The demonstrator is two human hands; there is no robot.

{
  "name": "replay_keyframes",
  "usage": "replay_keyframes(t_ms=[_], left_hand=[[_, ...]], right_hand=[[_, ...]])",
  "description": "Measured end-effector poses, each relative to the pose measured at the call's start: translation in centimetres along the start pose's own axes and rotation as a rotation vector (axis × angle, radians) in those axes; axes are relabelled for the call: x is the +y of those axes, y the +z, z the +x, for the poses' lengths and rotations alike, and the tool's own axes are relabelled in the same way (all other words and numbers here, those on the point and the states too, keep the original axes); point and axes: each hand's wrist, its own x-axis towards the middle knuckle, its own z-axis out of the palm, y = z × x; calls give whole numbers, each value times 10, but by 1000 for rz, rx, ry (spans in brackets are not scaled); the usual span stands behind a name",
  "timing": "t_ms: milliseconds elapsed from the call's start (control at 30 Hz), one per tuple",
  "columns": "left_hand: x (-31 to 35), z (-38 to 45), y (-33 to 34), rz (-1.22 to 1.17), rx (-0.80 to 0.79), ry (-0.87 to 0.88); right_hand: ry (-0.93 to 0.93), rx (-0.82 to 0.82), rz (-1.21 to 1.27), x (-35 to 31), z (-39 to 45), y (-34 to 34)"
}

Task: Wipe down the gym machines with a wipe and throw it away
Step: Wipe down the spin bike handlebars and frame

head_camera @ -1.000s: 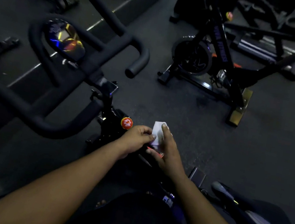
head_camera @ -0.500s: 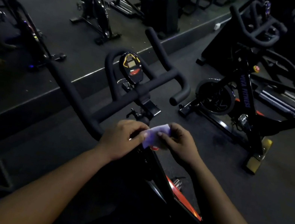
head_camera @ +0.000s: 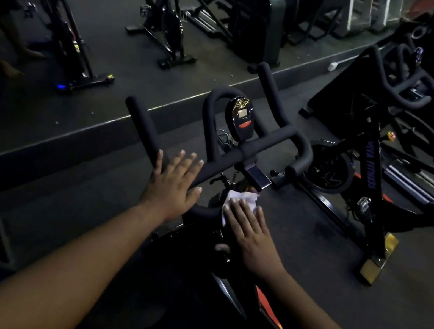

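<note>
Right hand (head_camera: 251, 235) flat, fingers together, presses crumpled white wipe (head_camera: 241, 199) onto black foam handlebar (head_camera: 265, 146) for scrubbing; left hand (head_camera: 174, 183), nine o'clock, fingers spread, steadies bar.

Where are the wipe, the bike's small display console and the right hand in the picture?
wipe (head_camera: 244, 198): head view, on the white part showing past the fingertips.
display console (head_camera: 242, 118): head view, on its face, below the screen.
right hand (head_camera: 250, 238): head view, on its back.
</note>
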Motion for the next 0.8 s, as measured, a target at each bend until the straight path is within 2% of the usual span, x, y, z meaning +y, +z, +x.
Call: replay_keyframes(t_ms=[67, 133, 167, 267, 367, 467, 533, 600, 700, 767, 800], left_hand=[[0, 3, -1, 15, 10, 16], [-2, 2, -3, 25, -10, 28], [-2, 2, -3, 27, -14, 36], [-3, 2, -2, 26, -26, 47], [-5, 4, -4, 58, -65, 59], [-5, 4, -8, 62, -96, 76], [-6, 5, -11, 65, -118, 90], [-7, 7, -12, 68, -144, 103], [-8, 8, -15, 62, -176, 123], [-9, 8, -17, 54, -184, 129], [-9, 8, -18, 53, -187, 130]], right_hand=[[119, 4, -3, 7, 17, -6], [266, -56, 3, 4, 37, -13], [275, -105, 1, -3, 42, -14], [145, -173, -8, -49, 46, -5], [96, -119, 6, -57, 38, -3], [187, -25, -8, -27, 34, -13], [317, -86, -51, -27, 35, -17], [366, -131, -61, -53, 37, -12], [246, -41, -70, -92, 28, 3], [168, 0, -133, -87, 22, 4], [189, 10, -165, -77, 21, 4]])
